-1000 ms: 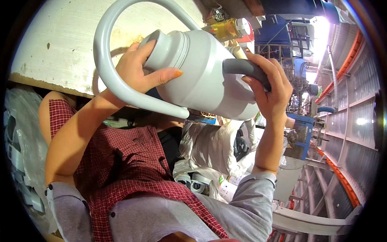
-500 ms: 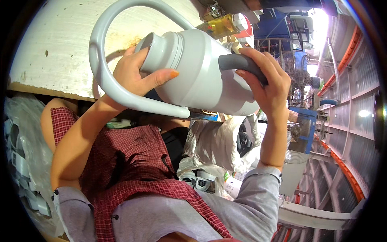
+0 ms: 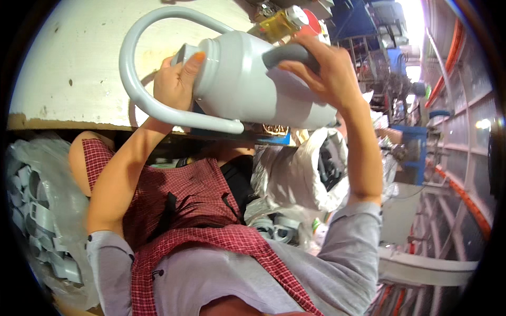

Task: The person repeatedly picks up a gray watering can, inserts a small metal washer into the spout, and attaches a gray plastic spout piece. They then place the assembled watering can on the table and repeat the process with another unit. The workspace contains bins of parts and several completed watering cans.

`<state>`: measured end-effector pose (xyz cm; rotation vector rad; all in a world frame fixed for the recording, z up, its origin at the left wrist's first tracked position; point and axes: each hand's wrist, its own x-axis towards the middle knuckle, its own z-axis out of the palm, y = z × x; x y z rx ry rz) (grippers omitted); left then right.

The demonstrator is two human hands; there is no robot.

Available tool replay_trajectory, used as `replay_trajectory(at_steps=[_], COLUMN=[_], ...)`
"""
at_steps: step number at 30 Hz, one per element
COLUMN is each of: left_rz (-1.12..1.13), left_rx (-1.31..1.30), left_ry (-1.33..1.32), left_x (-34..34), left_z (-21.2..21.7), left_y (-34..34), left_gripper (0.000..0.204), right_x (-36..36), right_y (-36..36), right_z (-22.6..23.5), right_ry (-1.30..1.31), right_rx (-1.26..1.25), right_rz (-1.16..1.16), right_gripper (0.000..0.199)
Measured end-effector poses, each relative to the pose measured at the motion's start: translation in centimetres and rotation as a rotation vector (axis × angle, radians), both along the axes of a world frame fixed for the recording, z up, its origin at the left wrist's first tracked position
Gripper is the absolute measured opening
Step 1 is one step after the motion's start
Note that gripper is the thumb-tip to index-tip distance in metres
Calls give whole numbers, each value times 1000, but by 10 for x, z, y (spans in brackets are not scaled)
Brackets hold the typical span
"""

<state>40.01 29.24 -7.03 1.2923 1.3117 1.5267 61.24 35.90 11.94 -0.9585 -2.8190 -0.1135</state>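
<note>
A large light grey jug lies on its side in the air above the table's near edge, its neck toward the left. Around the neck my left hand is closed, the orange-tipped thumb pressed up against the collar. My right hand wraps over the dark grey handle on the jug's side, near the base end. A wide light grey hoop handle swings out past the neck and passes over my left wrist. The jug's opening and the fingers behind the neck are hidden.
A white worn table fills the upper left. A bottle of yellow liquid stands beyond the jug. Clear plastic bags of grey parts lie at left. A white sack with dark parts stands below the table edge, right of my lap.
The jug has shifted slightly left in view. My left thumb has moved up along the neck's collar. My right hand stays on the dark handle, the wrist raised a little.
</note>
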Motion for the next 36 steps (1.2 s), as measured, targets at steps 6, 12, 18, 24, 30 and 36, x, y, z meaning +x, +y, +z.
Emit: replay_trajectory(at_steps=[6, 12, 18, 24, 30, 36], left_rz=[168, 317, 148, 733, 387, 703], left_rx=[-188, -48, 66, -108, 79, -69], left_ry=[-69, -421, -527, -416, -495, -748], left_x=[-1, -61, -128, -150, -162, -185], left_z=[5, 79, 76, 31, 13, 4], left_y=[2, -54, -146, -158, -192, -192], left_gripper=[54, 50, 49, 58, 53, 49], right_x=[-8, 62, 163, 168, 98, -7], right_y=[23, -43, -73, -58, -83, -48], right_z=[16, -17, -167, -222, -140, -82], right_ry=[-26, 707, 436, 169, 593, 1013], right_rx=[166, 368, -24, 111, 26, -285], right_rz=[401, 157, -513, -623, -400, -210], right_gripper=[37, 26, 19, 24, 7, 7])
